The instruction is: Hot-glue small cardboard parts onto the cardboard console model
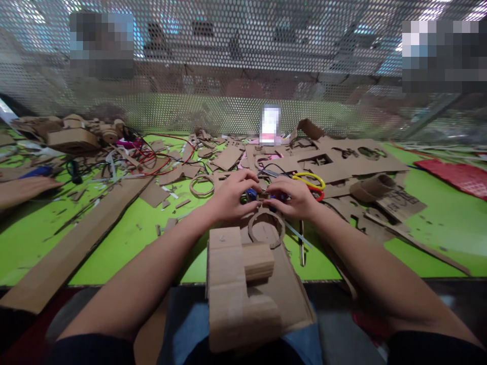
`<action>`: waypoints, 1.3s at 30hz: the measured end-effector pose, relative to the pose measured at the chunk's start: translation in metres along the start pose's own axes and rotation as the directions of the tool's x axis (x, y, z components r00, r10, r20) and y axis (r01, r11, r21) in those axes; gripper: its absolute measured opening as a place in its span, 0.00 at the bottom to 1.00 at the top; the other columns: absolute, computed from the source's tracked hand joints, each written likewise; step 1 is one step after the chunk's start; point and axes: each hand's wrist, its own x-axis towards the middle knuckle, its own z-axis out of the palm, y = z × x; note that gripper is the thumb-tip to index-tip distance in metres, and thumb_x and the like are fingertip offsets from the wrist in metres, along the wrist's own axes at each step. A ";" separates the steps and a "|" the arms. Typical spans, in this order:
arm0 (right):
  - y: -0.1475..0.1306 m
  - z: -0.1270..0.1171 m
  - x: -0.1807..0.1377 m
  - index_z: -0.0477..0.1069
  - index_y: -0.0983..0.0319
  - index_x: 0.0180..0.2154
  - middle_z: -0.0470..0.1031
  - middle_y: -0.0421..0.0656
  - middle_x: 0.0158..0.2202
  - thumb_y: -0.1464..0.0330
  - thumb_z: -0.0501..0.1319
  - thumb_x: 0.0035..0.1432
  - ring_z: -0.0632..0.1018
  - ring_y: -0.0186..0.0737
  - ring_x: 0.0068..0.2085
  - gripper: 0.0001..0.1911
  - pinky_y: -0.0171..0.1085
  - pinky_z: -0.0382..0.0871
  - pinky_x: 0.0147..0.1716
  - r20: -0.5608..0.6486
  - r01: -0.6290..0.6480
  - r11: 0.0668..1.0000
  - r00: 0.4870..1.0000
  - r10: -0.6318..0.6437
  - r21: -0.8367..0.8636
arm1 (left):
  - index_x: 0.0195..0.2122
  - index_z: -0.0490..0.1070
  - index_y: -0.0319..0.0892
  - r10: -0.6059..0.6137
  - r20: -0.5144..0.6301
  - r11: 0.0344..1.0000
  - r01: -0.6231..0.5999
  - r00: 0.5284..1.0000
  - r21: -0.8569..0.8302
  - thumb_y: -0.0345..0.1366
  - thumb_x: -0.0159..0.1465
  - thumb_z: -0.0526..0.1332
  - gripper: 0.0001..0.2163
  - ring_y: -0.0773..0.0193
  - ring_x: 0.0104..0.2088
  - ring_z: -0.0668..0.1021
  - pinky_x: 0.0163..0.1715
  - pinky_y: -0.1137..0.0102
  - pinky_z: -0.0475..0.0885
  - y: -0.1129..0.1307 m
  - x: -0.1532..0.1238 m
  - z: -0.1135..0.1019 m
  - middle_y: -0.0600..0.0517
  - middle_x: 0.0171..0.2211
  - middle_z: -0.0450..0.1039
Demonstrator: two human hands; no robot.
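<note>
In the head view my left hand (232, 195) curls its thumb and fingers around a small shiny blue part (251, 194). Close beside it, my right hand (294, 196) pinches another dark blue part (276, 198). A small brownish piece sits between the fingertips; its kind is too small to make out. Just below the hands lies a cardboard ring (250, 230), on a cardboard assembly (228, 274) with stacked layered blocks that overhangs the table edge toward my lap. Yellow-and-red-handled scissors (310, 180) lie behind my right hand.
Cardboard scraps cover much of the green table (449, 223). A long cardboard strip (79, 243) extends past the front edge at left. Another person's hand (28, 190) rests at far left. Red wires (152, 159), a cut-out cardboard sheet (342, 157) and red mesh (452, 175) lie farther back.
</note>
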 end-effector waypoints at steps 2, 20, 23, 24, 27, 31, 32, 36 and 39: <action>-0.001 0.000 0.000 0.78 0.58 0.51 0.83 0.46 0.40 0.65 0.73 0.65 0.82 0.44 0.39 0.14 0.42 0.77 0.38 0.003 -0.004 1.000 1.000 0.004 -0.003 | 0.46 0.78 0.44 -0.002 -0.004 1.000 0.002 1.000 -0.004 0.36 0.67 0.71 0.08 0.52 0.56 0.79 0.59 0.55 0.76 0.000 0.000 0.001 0.43 0.52 0.75; -0.003 0.002 -0.001 0.78 0.58 0.48 0.82 0.44 0.38 0.65 0.73 0.65 0.81 0.41 0.37 0.12 0.40 0.75 0.35 0.014 -0.016 1.000 1.000 0.016 -0.003 | 0.46 0.77 0.43 -0.020 0.026 0.999 0.021 0.999 -0.033 0.33 0.67 0.71 0.08 0.50 0.57 0.78 0.61 0.53 0.75 -0.004 -0.003 0.004 0.43 0.54 0.75; -0.003 0.002 -0.001 0.78 0.57 0.48 0.82 0.44 0.38 0.65 0.73 0.65 0.80 0.41 0.36 0.11 0.40 0.75 0.36 0.016 -0.019 1.000 1.000 0.019 -0.004 | 0.46 0.77 0.43 -0.021 0.024 0.999 0.022 0.999 -0.024 0.32 0.67 0.69 0.07 0.51 0.56 0.79 0.60 0.54 0.76 -0.004 -0.002 0.005 0.43 0.53 0.76; -0.003 0.002 -0.001 0.78 0.57 0.48 0.82 0.44 0.38 0.65 0.73 0.65 0.80 0.42 0.36 0.11 0.40 0.75 0.36 0.015 -0.020 1.000 1.000 0.020 -0.005 | 0.46 0.77 0.43 -0.021 0.025 1.000 0.021 0.999 -0.023 0.31 0.67 0.69 0.07 0.51 0.55 0.79 0.59 0.54 0.76 -0.004 -0.002 0.005 0.43 0.52 0.76; -0.003 0.002 -0.001 0.78 0.57 0.48 0.82 0.44 0.38 0.65 0.73 0.65 0.81 0.42 0.37 0.11 0.41 0.75 0.35 0.012 -0.019 1.000 1.000 0.019 -0.006 | 0.46 0.77 0.43 -0.022 0.031 1.000 0.023 0.999 -0.010 0.31 0.67 0.68 0.07 0.51 0.52 0.79 0.56 0.54 0.76 -0.004 -0.002 0.006 0.44 0.48 0.78; -0.001 0.003 -0.002 0.78 0.57 0.47 0.82 0.44 0.38 0.65 0.73 0.66 0.80 0.42 0.36 0.10 0.40 0.74 0.34 0.018 -0.019 1.000 1.000 0.019 -0.006 | 0.45 0.76 0.44 -0.030 0.031 1.000 0.029 0.999 0.009 0.33 0.68 0.68 0.06 0.52 0.49 0.80 0.54 0.55 0.75 -0.004 -0.002 0.006 0.45 0.47 0.79; -0.001 0.003 -0.002 0.78 0.57 0.47 0.81 0.44 0.37 0.65 0.73 0.66 0.80 0.42 0.36 0.10 0.40 0.74 0.34 0.019 -0.019 1.000 1.000 0.019 -0.008 | 0.45 0.76 0.44 -0.031 0.030 0.999 0.030 0.999 0.013 0.34 0.68 0.68 0.06 0.52 0.49 0.80 0.54 0.55 0.75 -0.004 -0.002 0.007 0.45 0.47 0.80; 0.001 0.004 -0.004 0.78 0.58 0.47 0.81 0.44 0.37 0.64 0.73 0.65 0.79 0.42 0.36 0.11 0.40 0.74 0.34 0.019 -0.020 1.000 1.000 0.020 -0.015 | 0.45 0.76 0.44 -0.027 0.028 0.999 0.026 0.999 0.025 0.36 0.68 0.69 0.06 0.52 0.50 0.80 0.54 0.56 0.75 -0.005 -0.003 0.007 0.46 0.47 0.80; 0.000 0.004 -0.004 0.77 0.58 0.48 0.81 0.44 0.37 0.64 0.73 0.66 0.80 0.42 0.36 0.12 0.40 0.74 0.35 0.023 -0.019 1.000 1.000 0.020 -0.015 | 0.45 0.76 0.44 -0.019 0.019 0.999 0.018 1.000 0.027 0.35 0.69 0.69 0.06 0.53 0.49 0.80 0.54 0.57 0.75 -0.006 -0.003 0.008 0.46 0.46 0.80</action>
